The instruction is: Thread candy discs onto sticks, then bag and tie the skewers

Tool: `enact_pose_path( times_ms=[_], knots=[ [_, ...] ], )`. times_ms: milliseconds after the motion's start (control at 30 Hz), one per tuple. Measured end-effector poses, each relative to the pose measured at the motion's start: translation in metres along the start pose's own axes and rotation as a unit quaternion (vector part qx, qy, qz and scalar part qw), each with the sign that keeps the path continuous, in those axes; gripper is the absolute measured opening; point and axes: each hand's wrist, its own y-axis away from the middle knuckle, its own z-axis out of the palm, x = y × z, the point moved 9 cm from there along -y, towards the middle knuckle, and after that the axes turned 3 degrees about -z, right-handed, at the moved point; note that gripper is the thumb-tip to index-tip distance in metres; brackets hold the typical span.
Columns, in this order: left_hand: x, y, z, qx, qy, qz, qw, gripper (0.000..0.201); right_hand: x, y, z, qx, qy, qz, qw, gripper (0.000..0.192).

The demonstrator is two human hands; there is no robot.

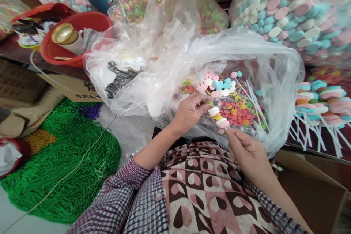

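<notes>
My right hand [241,144] pinches the lower end of a candy skewer [218,116], a stick threaded with white and pink marshmallow discs and a yellow-orange gummy ring. At the skewer's upper end, my left hand [192,111] has thumb and forefinger closed on a small greenish gummy ring [210,103]. Both hands are over an open plastic bag [285,65]. Inside it lie red gummy rings [236,113], loose pink, white and blue marshmallow discs [219,85] and several white sticks [253,97].
Finished-looking marshmallow skewers [320,102] are heaped at the right. Behind stand large bags of marshmallows [290,11] and gummy rings [137,3]. A red basin [49,49] with a gold bowl [65,33] is at the left, above a pile of green bead strings [65,168] on the floor.
</notes>
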Motion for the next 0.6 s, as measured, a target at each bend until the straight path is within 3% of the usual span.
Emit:
enact_pose_path(
  times_ms=[200, 433, 500, 600],
  knots=[
    [-0.008, 0.009, 0.009, -0.009, 0.055, -0.060, 0.997, 0.020, -0.002, -0.004, 0.001, 0.007, 0.041, -0.030, 0.999, 0.035],
    [0.015, 0.010, 0.014, -0.039, 0.025, 0.008, 0.999, 0.018, 0.021, -0.023, 0.015, -0.071, -0.063, 0.028, 0.995, 0.039],
    [0.017, 0.004, 0.012, -0.043, 0.051, -0.008, 0.998, 0.023, 0.021, -0.033, 0.001, -0.038, -0.078, 0.021, 0.996, 0.039],
    [0.013, -0.016, 0.004, -0.010, 0.003, -0.024, 1.000, 0.030, 0.014, -0.053, -0.034, 0.078, -0.087, -0.007, 0.993, 0.032]
  ],
)
